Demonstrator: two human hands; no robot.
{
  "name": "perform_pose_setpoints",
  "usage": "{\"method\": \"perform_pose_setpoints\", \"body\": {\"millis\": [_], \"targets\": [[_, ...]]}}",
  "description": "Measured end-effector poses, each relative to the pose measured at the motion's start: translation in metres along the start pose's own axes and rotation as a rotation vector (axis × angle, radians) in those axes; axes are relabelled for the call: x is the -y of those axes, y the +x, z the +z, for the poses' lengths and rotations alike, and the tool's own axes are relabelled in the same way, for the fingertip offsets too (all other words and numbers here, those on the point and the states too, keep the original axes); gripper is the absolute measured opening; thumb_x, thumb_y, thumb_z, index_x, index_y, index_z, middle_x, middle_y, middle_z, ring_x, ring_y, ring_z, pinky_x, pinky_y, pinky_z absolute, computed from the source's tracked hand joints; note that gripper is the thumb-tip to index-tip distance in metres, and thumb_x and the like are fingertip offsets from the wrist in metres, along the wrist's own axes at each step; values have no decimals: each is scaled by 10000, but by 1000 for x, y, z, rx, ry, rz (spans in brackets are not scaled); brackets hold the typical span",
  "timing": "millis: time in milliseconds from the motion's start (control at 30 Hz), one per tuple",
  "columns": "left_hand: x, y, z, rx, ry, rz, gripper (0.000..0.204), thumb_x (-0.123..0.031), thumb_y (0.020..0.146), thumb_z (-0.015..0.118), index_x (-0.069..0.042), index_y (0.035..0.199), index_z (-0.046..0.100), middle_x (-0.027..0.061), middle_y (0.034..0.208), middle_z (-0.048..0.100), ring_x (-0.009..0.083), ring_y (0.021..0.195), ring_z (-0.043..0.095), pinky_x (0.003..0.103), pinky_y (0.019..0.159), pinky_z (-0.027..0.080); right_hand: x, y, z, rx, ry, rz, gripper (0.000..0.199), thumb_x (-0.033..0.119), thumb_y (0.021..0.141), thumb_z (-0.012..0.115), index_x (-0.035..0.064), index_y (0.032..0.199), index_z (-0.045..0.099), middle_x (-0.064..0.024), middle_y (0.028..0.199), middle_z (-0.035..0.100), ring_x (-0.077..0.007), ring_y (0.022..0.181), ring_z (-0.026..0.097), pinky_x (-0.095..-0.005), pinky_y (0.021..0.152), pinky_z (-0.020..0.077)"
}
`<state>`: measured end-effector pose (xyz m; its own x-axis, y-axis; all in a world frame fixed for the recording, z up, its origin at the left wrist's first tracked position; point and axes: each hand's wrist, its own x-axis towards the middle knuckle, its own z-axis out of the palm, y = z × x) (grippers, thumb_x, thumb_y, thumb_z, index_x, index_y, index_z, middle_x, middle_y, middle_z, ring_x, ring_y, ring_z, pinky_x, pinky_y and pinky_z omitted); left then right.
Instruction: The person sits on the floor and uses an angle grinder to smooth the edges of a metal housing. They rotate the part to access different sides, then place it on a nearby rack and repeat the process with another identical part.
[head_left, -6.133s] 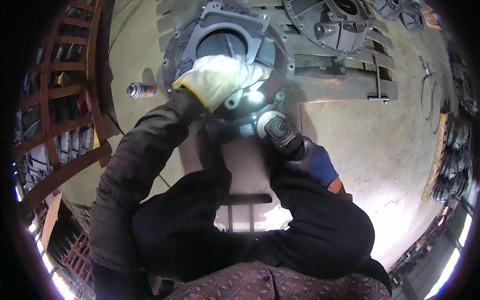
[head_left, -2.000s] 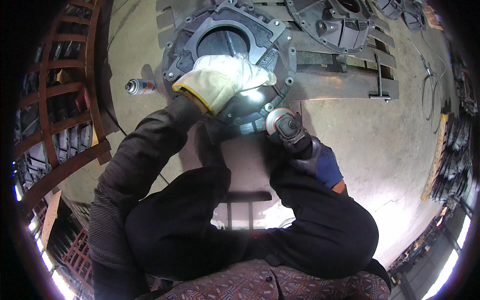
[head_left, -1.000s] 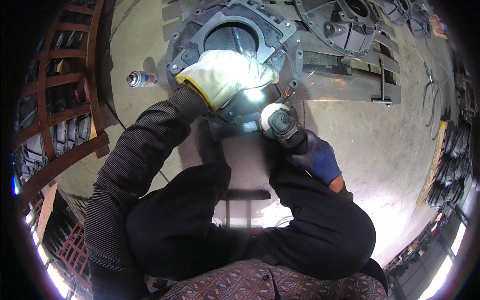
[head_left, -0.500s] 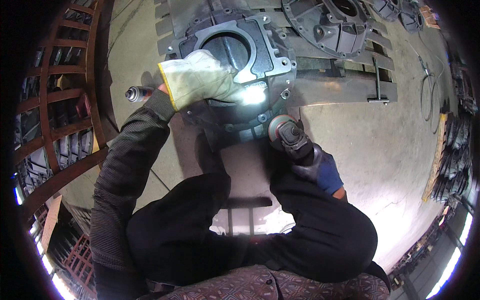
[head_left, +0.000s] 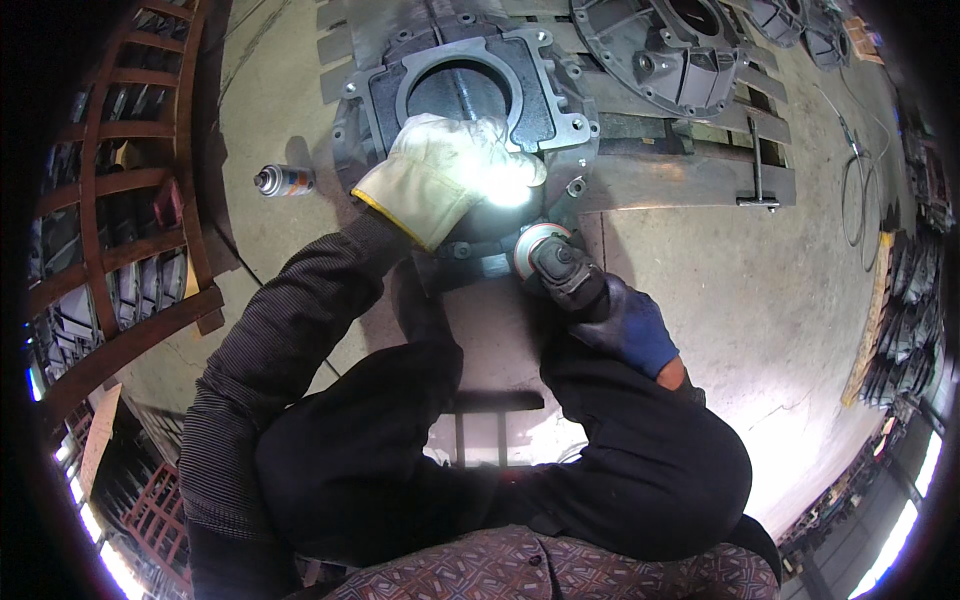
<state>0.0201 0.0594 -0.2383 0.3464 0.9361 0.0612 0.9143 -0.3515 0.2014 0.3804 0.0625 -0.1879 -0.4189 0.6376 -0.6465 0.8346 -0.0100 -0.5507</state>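
Note:
A grey metal casting [head_left: 538,82] with a round opening lies in front of me, its rim lit by a bright spot. My left hand [head_left: 450,170], in a cream work glove with a yellow-edged cuff, is closed over the casting's near rim. Its fingertips are partly hidden at the opening. My right hand [head_left: 632,325], in a blue and dark glove, holds a dark angle grinder [head_left: 568,275]. The grinder's round disc [head_left: 537,247] is at the near edge of the casting, right of the left glove; whether they touch I cannot tell.
A spray can [head_left: 285,181] lies on the floor to the left, beside a brown metal rack [head_left: 135,180]. Another large casting [head_left: 660,60] rests on the slatted support at the right. A T-shaped bar [head_left: 757,170] lies across the support's edge. A thin hose [head_left: 855,170] curls on the floor.
My left hand has shifted right along the casting's rim, uncovering the spray can. The casting has turned slightly. My right hand has brought the grinder a little left and up.

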Motion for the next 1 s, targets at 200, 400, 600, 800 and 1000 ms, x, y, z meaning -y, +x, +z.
{"method": "perform_pose_setpoints", "body": {"millis": [200,400,600,800,1000], "targets": [[-7,9,-11,28,45,14,332,-197,1006,624,-127,1329,655,114,1142,712,263,1047,717,405,879,578,-7,10,8,-20,-28,-72,667,416,822,832,87,1376,658,-256,1182,760,-453,1152,719,-501,983,578],[-21,37,-41,177,160,50,379,-178,1017,612,-125,1391,639,119,1172,708,263,1074,709,407,904,576,-24,-2,5,-39,126,12,711,345,775,890,52,1378,653,-234,1200,764,-407,1136,740,-462,960,595],[-32,50,-78,152,-116,-169,432,-233,1022,660,-85,1427,635,132,1257,724,295,1124,706,426,931,571,-121,-18,12,-419,229,89,475,284,843,852,-2,1182,680,-166,1053,784,-251,895,781,-399,799,634],[24,-51,-63,-519,-255,-257,479,-278,1060,664,-65,1484,597,155,1309,703,269,1115,704,383,934,583,-263,2,3,-781,179,338,560,419,820,851,20,1173,677,-198,999,781,-362,879,766,-484,770,595],[71,-140,40,-537,-529,-857,454,-251,1079,664,-21,1467,613,119,1295,688,197,1100,690,332,985,572,-329,17,20,-924,-541,692,738,382,837,786,30,1423,509,-213,1058,724,-443,904,732,-572,756,575]]}}
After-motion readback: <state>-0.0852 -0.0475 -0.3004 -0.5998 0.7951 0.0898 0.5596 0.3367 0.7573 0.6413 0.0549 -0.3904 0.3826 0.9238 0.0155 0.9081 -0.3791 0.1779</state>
